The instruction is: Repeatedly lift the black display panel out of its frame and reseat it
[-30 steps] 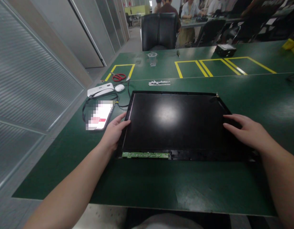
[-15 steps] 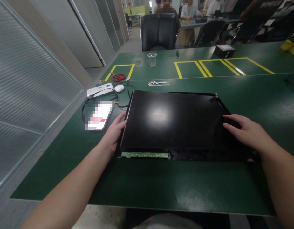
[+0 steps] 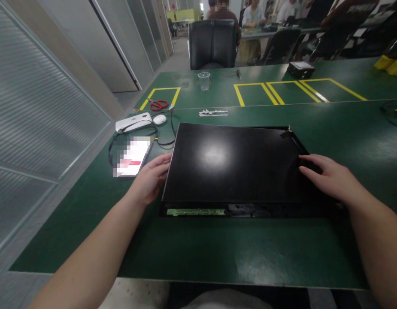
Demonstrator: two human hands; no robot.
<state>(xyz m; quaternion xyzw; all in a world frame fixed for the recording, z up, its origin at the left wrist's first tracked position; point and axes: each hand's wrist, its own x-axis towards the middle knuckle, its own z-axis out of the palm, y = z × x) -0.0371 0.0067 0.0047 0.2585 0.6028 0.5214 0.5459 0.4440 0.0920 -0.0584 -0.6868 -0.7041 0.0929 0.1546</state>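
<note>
A black, glossy LCD panel [image 3: 230,167] lies over a black frame [image 3: 278,210] on the green table, its surface reflecting a bright spot of light. Along the near side, a narrow green circuit board [image 3: 195,212] shows below the panel's front edge. My left hand [image 3: 150,179] grips the panel's left edge, with its fingertips partly hidden behind that side. On the opposite side, my right hand [image 3: 327,174] has thumb and fingers closed around the right edge. A bit of the frame's far right corner is exposed beyond the panel.
Left of the panel lie a lit phone [image 3: 134,156], a white device [image 3: 134,122] with cables, a white mouse [image 3: 159,119] and red scissors [image 3: 159,104]. Farther back stand a clear plastic cup [image 3: 204,80] and a black box [image 3: 300,69]. People sit beyond an office chair [image 3: 213,43].
The panel's left side has lifted and shifted slightly, overlapping more of the green circuit board. My left hand has moved slightly with it; my right hand keeps its place on the edge.
</note>
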